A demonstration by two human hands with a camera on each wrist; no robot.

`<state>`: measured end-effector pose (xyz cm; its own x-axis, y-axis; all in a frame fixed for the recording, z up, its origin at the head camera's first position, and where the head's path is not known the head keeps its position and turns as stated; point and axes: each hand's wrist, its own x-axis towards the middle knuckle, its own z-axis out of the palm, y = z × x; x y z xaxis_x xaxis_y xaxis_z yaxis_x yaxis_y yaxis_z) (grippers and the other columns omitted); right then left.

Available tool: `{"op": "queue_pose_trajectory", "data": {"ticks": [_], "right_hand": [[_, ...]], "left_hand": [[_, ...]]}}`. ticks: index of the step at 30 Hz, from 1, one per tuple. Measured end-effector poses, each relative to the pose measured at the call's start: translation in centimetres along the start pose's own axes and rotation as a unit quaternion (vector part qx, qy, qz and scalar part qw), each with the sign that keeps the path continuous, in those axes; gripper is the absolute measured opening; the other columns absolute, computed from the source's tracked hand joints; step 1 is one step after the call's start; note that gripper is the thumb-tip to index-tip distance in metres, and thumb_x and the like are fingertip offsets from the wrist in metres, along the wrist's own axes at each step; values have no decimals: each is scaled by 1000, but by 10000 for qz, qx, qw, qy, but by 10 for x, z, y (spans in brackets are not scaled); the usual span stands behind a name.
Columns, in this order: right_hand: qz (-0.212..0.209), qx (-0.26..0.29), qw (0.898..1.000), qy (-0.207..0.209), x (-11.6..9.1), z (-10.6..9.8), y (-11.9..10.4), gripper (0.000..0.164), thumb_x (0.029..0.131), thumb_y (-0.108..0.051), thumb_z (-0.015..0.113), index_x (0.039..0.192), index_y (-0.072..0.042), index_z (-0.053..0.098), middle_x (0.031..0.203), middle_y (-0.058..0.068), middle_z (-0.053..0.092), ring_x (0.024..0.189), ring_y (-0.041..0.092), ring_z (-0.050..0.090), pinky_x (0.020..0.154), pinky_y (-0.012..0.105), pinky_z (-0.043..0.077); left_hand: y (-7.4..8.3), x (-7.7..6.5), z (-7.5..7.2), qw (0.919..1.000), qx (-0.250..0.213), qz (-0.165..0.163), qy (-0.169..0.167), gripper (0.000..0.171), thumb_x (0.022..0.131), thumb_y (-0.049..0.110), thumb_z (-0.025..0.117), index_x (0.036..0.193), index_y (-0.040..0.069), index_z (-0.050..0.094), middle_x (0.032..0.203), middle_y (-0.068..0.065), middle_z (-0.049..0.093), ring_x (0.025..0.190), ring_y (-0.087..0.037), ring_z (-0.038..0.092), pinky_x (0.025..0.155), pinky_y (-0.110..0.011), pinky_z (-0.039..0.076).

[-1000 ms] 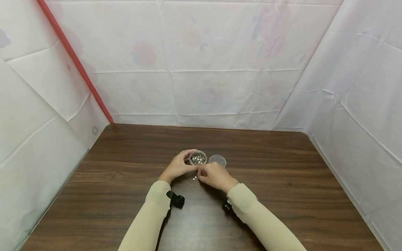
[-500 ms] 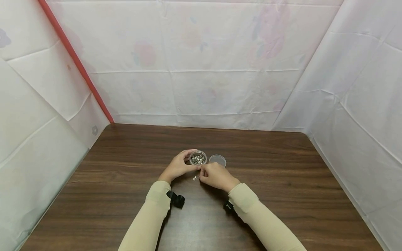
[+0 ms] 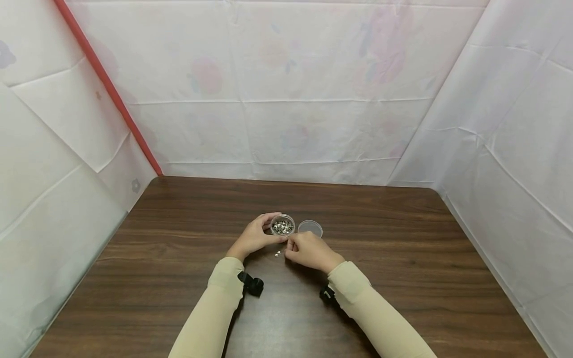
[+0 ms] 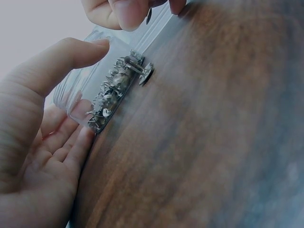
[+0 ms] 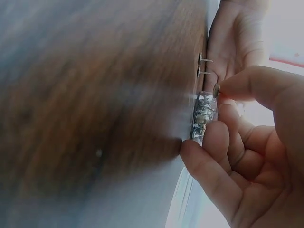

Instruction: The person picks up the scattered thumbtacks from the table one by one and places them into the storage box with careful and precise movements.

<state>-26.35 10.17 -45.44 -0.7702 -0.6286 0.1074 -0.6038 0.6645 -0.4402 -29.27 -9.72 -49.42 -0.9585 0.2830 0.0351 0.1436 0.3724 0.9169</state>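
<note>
Landmark: one small clear round tub (image 3: 282, 225) full of silvery thumbtacks, standing on the brown wooden table (image 3: 403, 258) near its middle.
Left hand (image 3: 251, 237): on the tub's left side, fingers (image 4: 71, 52) and thumb curled round the tub's wall, gripping it.
Right hand (image 3: 309, 250): just in front of the tub and slightly to its right, thumb and forefinger (image 5: 247, 83) pinched on one thumbtack (image 5: 216, 90); the other fingers are curled in loosely.
Held thumbtack: lifted off the table, right at the tub's near rim.
Loose thumbtacks: two (image 5: 204, 66) lie on the table just in front of the tub, points sticking up; in the head view they read as one small bright speck (image 3: 278, 253).
Lid: one clear round lid (image 3: 310, 228) lies flat on the table, just to the right of the tub, behind the right hand.
Tacks in tub: a heap, too many and too small to count.
Surroundings: white sheeting (image 3: 313, 89) hangs behind and beside the table; one red pole (image 3: 107, 87) slants far left of the tub.
</note>
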Motion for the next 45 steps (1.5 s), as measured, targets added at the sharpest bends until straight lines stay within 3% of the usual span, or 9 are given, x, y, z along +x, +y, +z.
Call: {"op": "queue_pose_trajectory", "data": {"ticks": [7,29,33,40,45], "right_hand": [[48,96,9999,34,0,0,2,13,81,-18,64,70,-19,58,59,-10,54,51,1,47,48,18,43],[298,742,9967,-144,-2,-9,8,8,91,-20,59,85,-15,63,69,-6,60,53,3,50,50,22,47],[262,748,9968,36,-1,-12,8,8,92,-20,58,87,-16,63,69,-7,60,52,3,50,48,21,47],[234,778,9941,718,9,-18,9,7,93,-21,57,90,-17,62,63,-8,56,47,5,44,44,21,40],[197,625,9942,848,20,-22,10,8,92,-22,57,90,-18,63,61,-8,55,46,5,42,44,21,39]], "left_hand": [[-2,2,1,10000,-7,78,48,76,66,41,83,132,24,50,132,0,49,113,-15,50,93,-44,49],[2,-1,2,9999,18,-145,-30,74,67,43,82,132,29,49,133,2,47,115,-15,48,96,-43,47],[1,0,2,9999,52,-134,23,72,67,43,82,130,31,50,132,4,47,115,-14,48,96,-42,47],[2,0,1,9997,60,-239,-24,74,67,44,81,132,30,48,133,3,46,115,-15,47,96,-43,47],[8,-2,-1,9996,43,-265,-61,74,68,41,81,133,28,48,135,1,45,116,-16,48,97,-44,47]]}}
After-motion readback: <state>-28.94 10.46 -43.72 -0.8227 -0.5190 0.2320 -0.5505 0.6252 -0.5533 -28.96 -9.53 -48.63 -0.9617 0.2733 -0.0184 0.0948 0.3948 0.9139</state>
